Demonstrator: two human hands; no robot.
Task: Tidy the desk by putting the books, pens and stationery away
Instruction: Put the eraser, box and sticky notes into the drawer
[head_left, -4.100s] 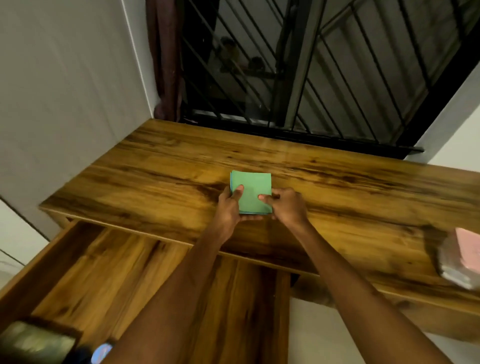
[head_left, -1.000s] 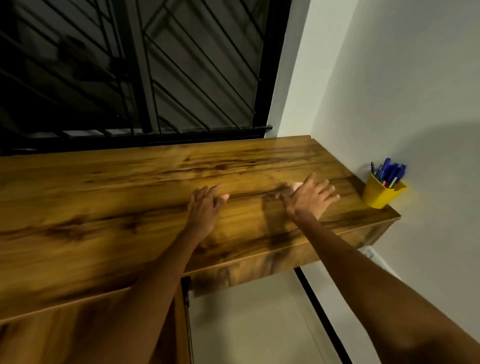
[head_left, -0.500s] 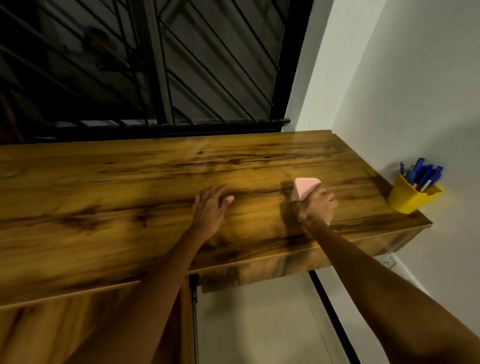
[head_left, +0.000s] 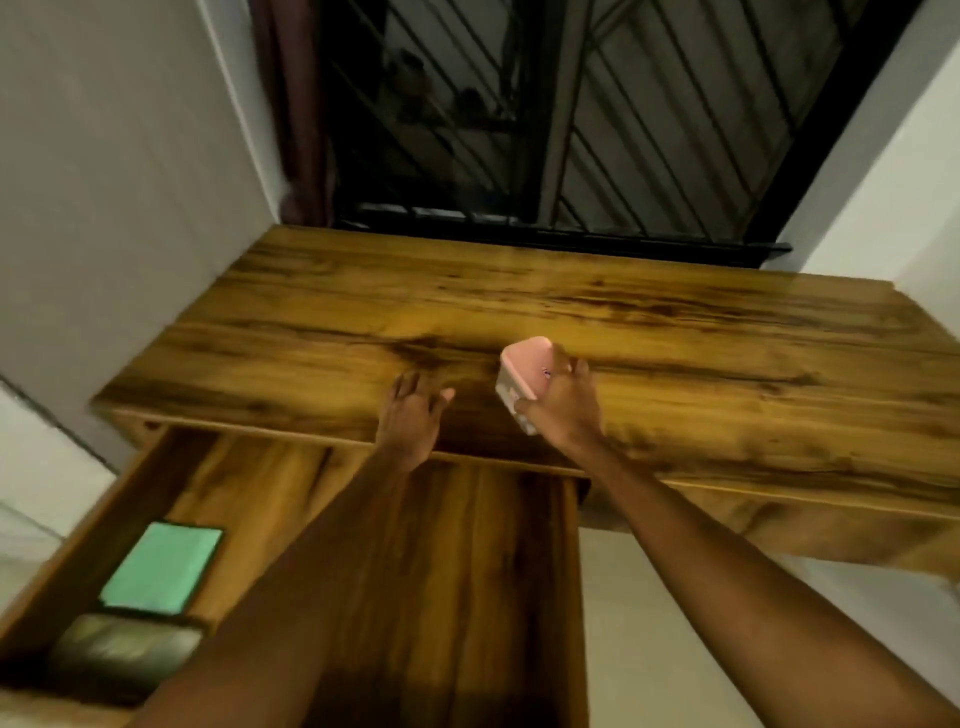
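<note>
— From the head view, what is the right hand (head_left: 558, 402) doing?

— It grips a pink block of notes (head_left: 521, 375), held above the wooden desk (head_left: 701, 364) near its front edge. The fingers curl over the block's right side and the thumb sits at its lower corner; the pink top and pale side stick out to the left of the fingers.

— And the left hand (head_left: 410, 415)?

— Fingers straight and slightly spread, holding nothing, just beside the block, over the desk's front edge.

— The drawer (head_left: 156, 467)?

— Pulled out below. A green pad (head_left: 162, 567) lies flat at its left side, with a dark, blurred thing (head_left: 122, 652) nearer the camera, perhaps a book.
</note>
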